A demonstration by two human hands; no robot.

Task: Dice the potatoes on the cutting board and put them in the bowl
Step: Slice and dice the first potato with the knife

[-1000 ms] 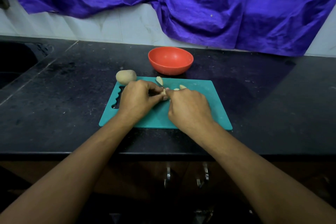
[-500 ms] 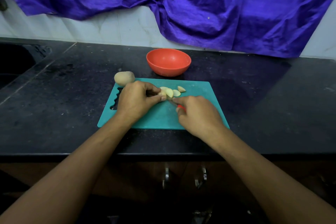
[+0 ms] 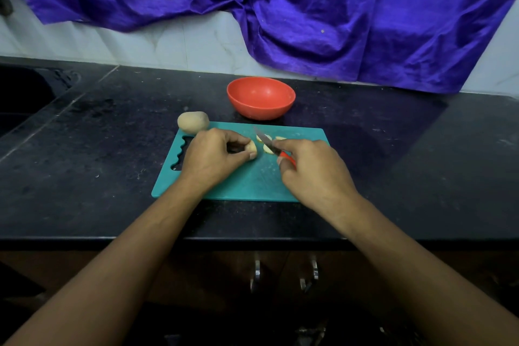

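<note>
Over the cutting board (image 3: 252,182), left hand (image 3: 209,157) tight around potato chunk (image 3: 252,147), right hand (image 3: 314,174) around knife (image 3: 266,142)

— How's the light?
— Dim and cool. It falls from above and in front: the purple cloth (image 3: 309,8) has a soft sheen on its folds, and the black countertop (image 3: 112,163) shows a pale reflection on its right.
— Shadows?
— Soft. There's a dark pocket under the left hand (image 3: 209,159) beside the potato piece (image 3: 252,147). Below the counter it's near black, and only the cabinet handles (image 3: 256,272) glint.
— Sharpness?
— The centre is fairly crisp, and the knife (image 3: 265,142) blade gleams dully. The forearms (image 3: 126,275) go soft and swell wide toward the bottom corners.
</note>
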